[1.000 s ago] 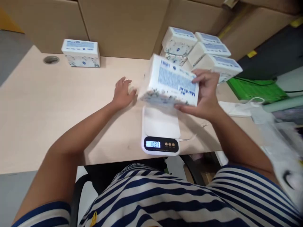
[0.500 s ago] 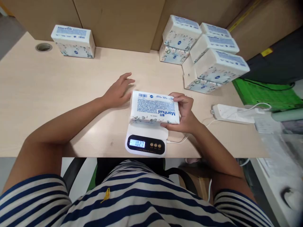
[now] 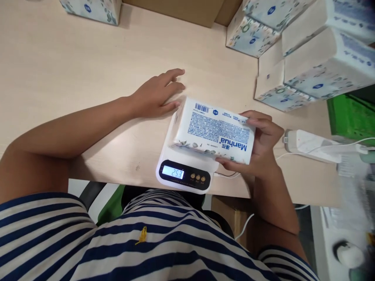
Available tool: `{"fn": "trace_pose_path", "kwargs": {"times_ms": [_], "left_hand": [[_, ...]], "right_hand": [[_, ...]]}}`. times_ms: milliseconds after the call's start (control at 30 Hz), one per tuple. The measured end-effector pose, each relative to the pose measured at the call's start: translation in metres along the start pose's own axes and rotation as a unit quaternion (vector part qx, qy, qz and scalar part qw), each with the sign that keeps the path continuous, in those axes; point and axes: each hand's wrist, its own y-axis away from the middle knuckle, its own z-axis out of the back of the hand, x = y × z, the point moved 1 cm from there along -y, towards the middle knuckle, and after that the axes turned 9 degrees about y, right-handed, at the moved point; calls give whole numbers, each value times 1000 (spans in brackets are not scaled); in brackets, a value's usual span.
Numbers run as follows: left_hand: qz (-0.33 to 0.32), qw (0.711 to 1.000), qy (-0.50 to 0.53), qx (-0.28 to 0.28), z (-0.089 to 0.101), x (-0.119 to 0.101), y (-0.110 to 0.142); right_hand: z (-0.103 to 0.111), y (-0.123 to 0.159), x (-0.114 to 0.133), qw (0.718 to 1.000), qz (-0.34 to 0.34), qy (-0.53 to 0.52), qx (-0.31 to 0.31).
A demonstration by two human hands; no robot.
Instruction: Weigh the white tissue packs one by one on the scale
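My right hand (image 3: 258, 140) grips the right end of a white and blue tissue pack (image 3: 216, 130), thumb on the near side and fingers round the far side. The pack is tilted over the platform of a white digital scale (image 3: 187, 166); whether it touches the platform I cannot tell. "Manhua" print on its upper face reads upside down. A lit display (image 3: 173, 172) on the scale seems to read 25.3. Just beyond the pack's left end, my left hand (image 3: 158, 93) is held with its fingers apart and nothing in it, thumb tip close to the pack's corner.
Several tissue packs (image 3: 319, 70) are stacked at the back right, and another tissue pack (image 3: 93, 9) stands at the back left. A white power strip (image 3: 310, 144) with a cable lies right of my right hand. Beyond it is a green crate (image 3: 348, 117).
My view has shifted closer to the table. The pack in my right hand has tilted and moved right over the scale. The display went from about 102.7 to about 25.3.
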Motion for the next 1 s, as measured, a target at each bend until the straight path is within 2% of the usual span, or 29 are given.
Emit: {"fn": "trace_pose_path", "kwargs": {"times_ms": [133, 367, 500, 633, 700, 767, 833, 933, 1000], "left_hand": [[22, 998, 53, -33, -2, 6, -3], [-42, 999, -27, -6, 9, -2, 4], [-58, 996, -63, -2, 14, -3, 7], [-37, 997, -70, -7, 17, -4, 6], [-27, 998, -62, -11, 17, -4, 5], [-16, 998, -61, -9, 16, -1, 4], [-5, 998, -68, -6, 16, 2, 3], [7, 996, -83, -14, 15, 6, 5], [8, 995, -90, -31, 15, 6, 7]], "right_hand": [[2, 1, 0, 1000, 2, 7, 5], [1, 3, 9, 999, -29, -15, 28], [-5, 3, 2, 995, -66, 62, -35], [-7, 0, -12, 982, 2, 97, -163], [-7, 1, -19, 970, 11, 131, -203], [-7, 4, -23, 965, -38, 169, -197], [-6, 5, -22, 966, -66, 158, -195], [-5, 3, -15, 972, -16, 67, -226], [-5, 0, -13, 971, 11, 52, -232]]}}
